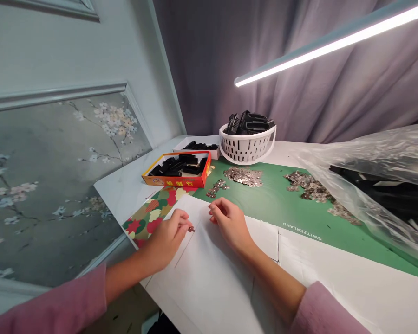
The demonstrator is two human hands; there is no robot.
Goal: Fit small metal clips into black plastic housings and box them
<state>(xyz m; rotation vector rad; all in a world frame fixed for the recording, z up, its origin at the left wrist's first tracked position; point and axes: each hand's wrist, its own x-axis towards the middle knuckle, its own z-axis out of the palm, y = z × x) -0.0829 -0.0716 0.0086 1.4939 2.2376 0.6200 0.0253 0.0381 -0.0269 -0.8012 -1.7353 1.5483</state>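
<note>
My left hand (pixel 170 237) pinches a small metal piece (pixel 191 229) between thumb and fingertips, above white paper (pixel 209 273) on the table. To its right, my right hand (pixel 228 220) hovers with curled fingers; whatever they hold, if anything, is hidden. Just beyond the hands lie a small cluster of metal pieces (pixel 217 188) and a larger pile of similar pieces (pixel 244 176) on a green mat (pixel 264 199). A red and yellow box (pixel 174 181) of black plastic parts (pixel 181 165) stands ahead of my left hand.
A white basket (pixel 247 149) heaped with black parts stands at the back, beside a white box (pixel 214 153) of black pieces. On the right are another metal pile (pixel 310 188) and a clear plastic bag (pixel 376 157). A lit tube lamp (pixel 327 46) hangs above.
</note>
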